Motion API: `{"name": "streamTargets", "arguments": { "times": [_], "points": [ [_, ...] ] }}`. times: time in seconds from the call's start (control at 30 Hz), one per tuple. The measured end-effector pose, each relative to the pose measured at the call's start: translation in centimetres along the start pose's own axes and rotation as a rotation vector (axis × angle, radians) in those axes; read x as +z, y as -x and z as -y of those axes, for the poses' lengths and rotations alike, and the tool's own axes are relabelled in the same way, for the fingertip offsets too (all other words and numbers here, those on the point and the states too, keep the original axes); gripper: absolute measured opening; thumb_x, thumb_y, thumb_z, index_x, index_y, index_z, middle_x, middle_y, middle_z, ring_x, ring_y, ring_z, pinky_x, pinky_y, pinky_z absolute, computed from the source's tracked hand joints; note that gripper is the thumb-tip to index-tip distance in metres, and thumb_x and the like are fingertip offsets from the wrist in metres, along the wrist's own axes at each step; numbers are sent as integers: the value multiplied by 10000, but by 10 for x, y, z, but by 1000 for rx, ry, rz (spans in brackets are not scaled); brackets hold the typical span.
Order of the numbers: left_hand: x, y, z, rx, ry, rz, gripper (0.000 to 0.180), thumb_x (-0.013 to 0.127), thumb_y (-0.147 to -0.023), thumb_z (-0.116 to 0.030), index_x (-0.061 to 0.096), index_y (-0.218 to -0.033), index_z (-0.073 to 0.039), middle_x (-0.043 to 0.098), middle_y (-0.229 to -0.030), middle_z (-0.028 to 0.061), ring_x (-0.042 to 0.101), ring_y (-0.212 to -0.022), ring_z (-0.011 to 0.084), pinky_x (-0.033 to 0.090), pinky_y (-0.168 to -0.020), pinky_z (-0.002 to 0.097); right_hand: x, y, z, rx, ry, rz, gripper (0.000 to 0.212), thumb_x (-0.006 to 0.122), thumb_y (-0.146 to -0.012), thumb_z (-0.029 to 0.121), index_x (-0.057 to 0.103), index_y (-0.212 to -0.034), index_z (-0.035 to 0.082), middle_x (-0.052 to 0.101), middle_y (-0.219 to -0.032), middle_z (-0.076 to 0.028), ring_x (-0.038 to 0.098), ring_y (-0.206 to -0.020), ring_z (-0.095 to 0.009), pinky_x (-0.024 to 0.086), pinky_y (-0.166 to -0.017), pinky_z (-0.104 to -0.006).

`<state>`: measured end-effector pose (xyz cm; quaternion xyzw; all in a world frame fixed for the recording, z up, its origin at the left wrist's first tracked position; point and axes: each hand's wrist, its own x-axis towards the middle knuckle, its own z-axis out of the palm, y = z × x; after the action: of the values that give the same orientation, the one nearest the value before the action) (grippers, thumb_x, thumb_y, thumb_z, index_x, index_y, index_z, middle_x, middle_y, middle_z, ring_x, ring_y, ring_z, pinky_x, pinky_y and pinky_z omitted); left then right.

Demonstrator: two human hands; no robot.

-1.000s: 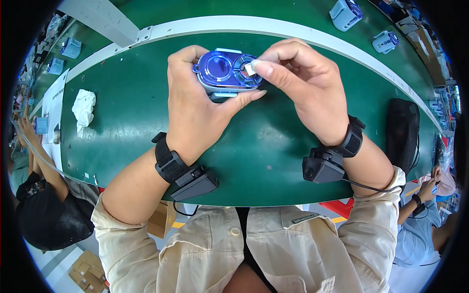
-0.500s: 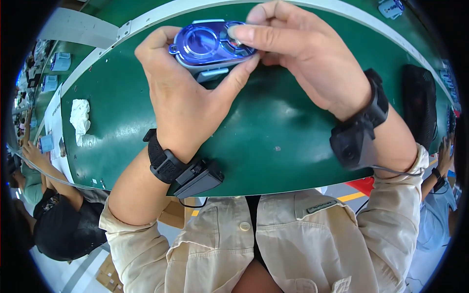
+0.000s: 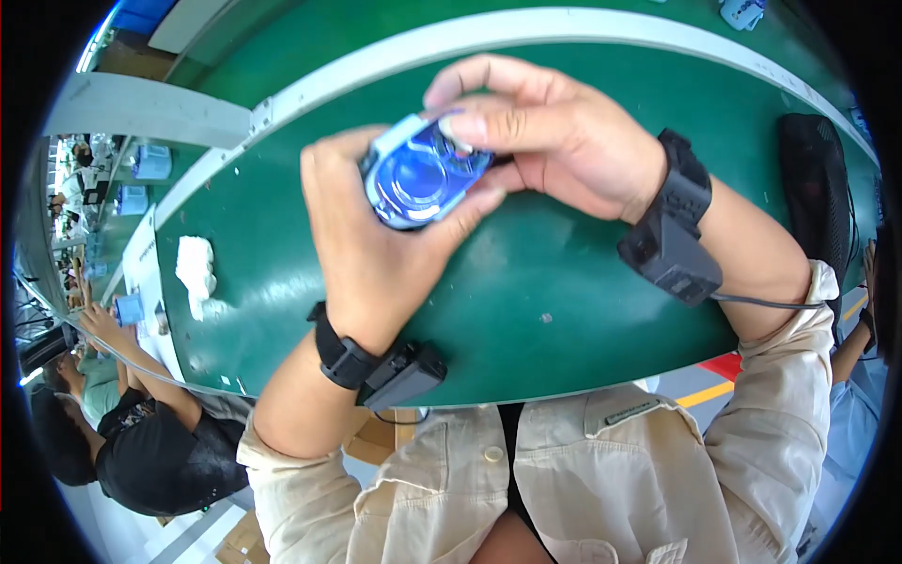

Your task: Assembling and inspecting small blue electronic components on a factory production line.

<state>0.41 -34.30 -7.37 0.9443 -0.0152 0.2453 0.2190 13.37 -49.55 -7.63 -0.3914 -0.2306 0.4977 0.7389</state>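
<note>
A small blue plastic device (image 3: 411, 179), with a shiny see-through face, a round ring on it and a pale blue casing, is held above the green table. My left hand (image 3: 371, 216) is closed round its left and lower sides, its thumb along the near edge. The thumb of my right hand (image 3: 554, 136) presses on the upper right end of the face, where its fingertip hides a small part. The other right fingers are curled beyond and beside that end.
A crumpled white tissue (image 3: 195, 273) lies on the green table (image 3: 526, 282) at left. A black mesh pouch (image 3: 813, 188) rests at the right. A white rail (image 3: 489, 28) borders the far side. Co-workers sit on both sides, and pale blue units (image 3: 150, 162) stand at far left.
The device has tilted, its right end turned up and away, and both hands have shifted with it. The right thumb stays on the same end. The whole view has shifted slightly.
</note>
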Motion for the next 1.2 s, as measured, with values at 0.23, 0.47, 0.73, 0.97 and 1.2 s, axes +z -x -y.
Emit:
{"name": "streamTargets", "arguments": {
  "times": [0.23,0.47,0.73,0.97,1.2],
  "points": [
    [17,3,-3,-282,964,-62,797,875,-664,-167,349,-1235,13,532,-1149,161,558,-1083,262,468,-934,401,-3,3,8,-72,196,-183,253,636,-920,191,619,-1141,70,658,-1070,-67,650,-935,-140,561,-769,-276],
    [5,-14,15,-113,721,223,906,907,-608,-213,366,-1306,-12,555,-1129,129,585,-1033,223,487,-895,367,3,2,9,-194,408,-185,223,678,-884,147,671,-1078,37,674,-1013,-69,661,-902,-143,554,-757,-260],
    [8,-12,17,57,323,111,796,919,-487,-249,550,-1164,-52,567,-946,109,574,-832,259,485,-731,338,3,5,8,-884,1292,-108,204,680,-824,21,687,-1023,-22,657,-971,-123,656,-845,-201,537,-745,-274],
    [13,-7,14,-41,334,75,783,908,-506,-271,541,-1156,-34,566,-955,104,574,-840,260,481,-742,338,21,15,13,-823,1408,-111,198,631,-812,-32,686,-1002,-34,641,-1007,-142,640,-887,-256,519,-773,-318],
    [15,-6,19,-16,338,25,765,893,-518,-267,548,-1164,-45,576,-967,100,578,-841,265,478,-742,328,35,13,34,-912,1970,62,229,626,-807,-39,679,-1031,-40,644,-1063,-153,621,-943,-306,483,-841,-349]
  ]
}}
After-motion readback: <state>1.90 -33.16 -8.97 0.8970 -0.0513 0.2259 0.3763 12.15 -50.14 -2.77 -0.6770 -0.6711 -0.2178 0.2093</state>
